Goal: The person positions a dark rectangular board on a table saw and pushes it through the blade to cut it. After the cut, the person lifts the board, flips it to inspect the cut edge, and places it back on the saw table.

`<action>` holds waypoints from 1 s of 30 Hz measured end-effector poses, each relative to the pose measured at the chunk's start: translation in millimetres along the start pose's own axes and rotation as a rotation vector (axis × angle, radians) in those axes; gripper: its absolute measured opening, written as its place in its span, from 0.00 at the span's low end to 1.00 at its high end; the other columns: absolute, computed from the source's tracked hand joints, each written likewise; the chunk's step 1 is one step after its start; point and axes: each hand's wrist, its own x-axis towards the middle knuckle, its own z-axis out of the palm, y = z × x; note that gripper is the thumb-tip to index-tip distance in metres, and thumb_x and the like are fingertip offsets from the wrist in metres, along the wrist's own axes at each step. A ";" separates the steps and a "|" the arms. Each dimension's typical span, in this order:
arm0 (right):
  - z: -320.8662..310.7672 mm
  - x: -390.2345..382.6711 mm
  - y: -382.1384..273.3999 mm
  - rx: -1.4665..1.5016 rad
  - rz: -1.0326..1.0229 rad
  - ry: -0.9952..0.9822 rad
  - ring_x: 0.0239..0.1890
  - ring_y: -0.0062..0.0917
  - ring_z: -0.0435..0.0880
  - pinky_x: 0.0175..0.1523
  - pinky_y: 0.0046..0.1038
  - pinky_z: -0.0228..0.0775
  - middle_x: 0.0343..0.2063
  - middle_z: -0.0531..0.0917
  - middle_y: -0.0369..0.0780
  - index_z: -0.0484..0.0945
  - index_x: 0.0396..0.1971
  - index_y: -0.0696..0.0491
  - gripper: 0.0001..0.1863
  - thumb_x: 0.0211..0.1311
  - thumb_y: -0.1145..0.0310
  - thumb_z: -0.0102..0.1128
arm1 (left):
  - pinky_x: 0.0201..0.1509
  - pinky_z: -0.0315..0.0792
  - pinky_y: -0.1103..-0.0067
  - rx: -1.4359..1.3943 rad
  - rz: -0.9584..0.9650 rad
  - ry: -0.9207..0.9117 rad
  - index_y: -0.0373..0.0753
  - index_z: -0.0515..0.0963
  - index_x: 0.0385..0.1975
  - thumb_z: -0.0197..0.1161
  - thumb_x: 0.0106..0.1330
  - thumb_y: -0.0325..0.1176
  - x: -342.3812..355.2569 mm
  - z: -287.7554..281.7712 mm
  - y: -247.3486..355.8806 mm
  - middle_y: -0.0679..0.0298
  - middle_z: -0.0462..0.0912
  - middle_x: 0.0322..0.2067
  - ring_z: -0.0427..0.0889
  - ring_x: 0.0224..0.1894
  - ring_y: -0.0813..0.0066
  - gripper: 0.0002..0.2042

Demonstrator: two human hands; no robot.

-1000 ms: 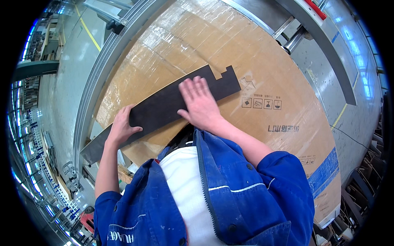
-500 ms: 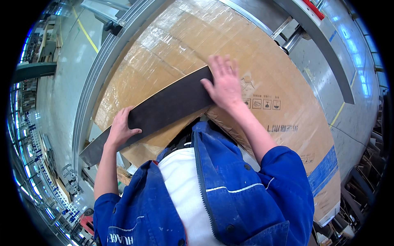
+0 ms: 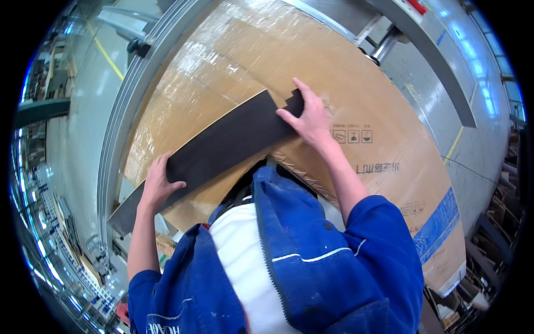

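A long, narrow dark board (image 3: 222, 136) with a pale far edge slants from lower left to upper right before me, over a large brown cardboard-covered panel (image 3: 345, 83) wrapped in clear film. My left hand (image 3: 157, 181) grips the board toward its left end, with fingers at the far edge and the thumb stretched across the dark face. At the right end my right hand (image 3: 313, 117) is curled around the board, thumb on top, fingertips past the far corner. A stepped gap shows in the far edge beside that hand. The undersides of both hands are hidden.
A grey metal rail (image 3: 130, 94) with a black knob (image 3: 138, 47) runs along the left. Another grey beam (image 3: 431, 53) curves across the upper right. Blue tape (image 3: 436, 228) crosses the cardboard at right, and stacked material (image 3: 495, 222) stands beyond it.
My right hand has gone from spread and blurred over the board's end to curled around it. The stepped gap has come into sight. My left hand keeps its place on the board.
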 end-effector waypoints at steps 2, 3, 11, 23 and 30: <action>2.8 1.6 -10.4 -0.097 -0.001 0.020 0.64 0.44 0.82 0.73 0.44 0.70 0.62 0.84 0.50 0.70 0.74 0.55 0.51 0.54 0.48 0.83 | 0.77 0.69 0.60 -0.008 0.016 0.013 0.41 0.69 0.72 0.87 0.46 0.32 -3.1 0.7 -1.1 0.51 0.76 0.66 0.73 0.71 0.46 0.48; 1.4 3.5 -13.4 -0.083 0.015 0.006 0.64 0.43 0.82 0.73 0.44 0.69 0.62 0.84 0.49 0.71 0.73 0.55 0.51 0.53 0.47 0.83 | 0.77 0.69 0.60 -0.014 0.024 0.021 0.41 0.69 0.72 0.87 0.46 0.32 -1.8 1.9 -0.3 0.51 0.76 0.66 0.74 0.71 0.46 0.48; 10.7 6.7 -3.9 0.195 0.075 0.060 0.61 0.44 0.86 0.74 0.43 0.69 0.56 0.87 0.52 0.74 0.71 0.56 0.33 0.69 0.59 0.70 | 0.76 0.70 0.60 0.006 0.025 0.028 0.41 0.69 0.73 0.87 0.47 0.30 -3.4 2.4 -3.4 0.50 0.77 0.66 0.74 0.70 0.46 0.48; 0.3 -7.5 -3.0 0.152 -0.121 0.118 0.70 0.52 0.77 0.74 0.47 0.69 0.66 0.80 0.55 0.76 0.68 0.53 0.33 0.60 0.68 0.66 | 0.76 0.70 0.60 0.004 0.025 0.037 0.39 0.68 0.73 0.86 0.47 0.31 -4.9 3.1 -3.9 0.49 0.77 0.65 0.74 0.70 0.46 0.48; 1.4 2.2 -18.7 -0.127 -0.251 0.075 0.79 0.52 0.66 0.78 0.51 0.62 0.70 0.78 0.49 0.90 0.44 0.48 0.16 0.60 0.57 0.81 | 0.75 0.70 0.60 0.008 0.018 0.041 0.40 0.69 0.73 0.86 0.47 0.31 -5.9 1.7 0.9 0.50 0.77 0.64 0.75 0.68 0.46 0.48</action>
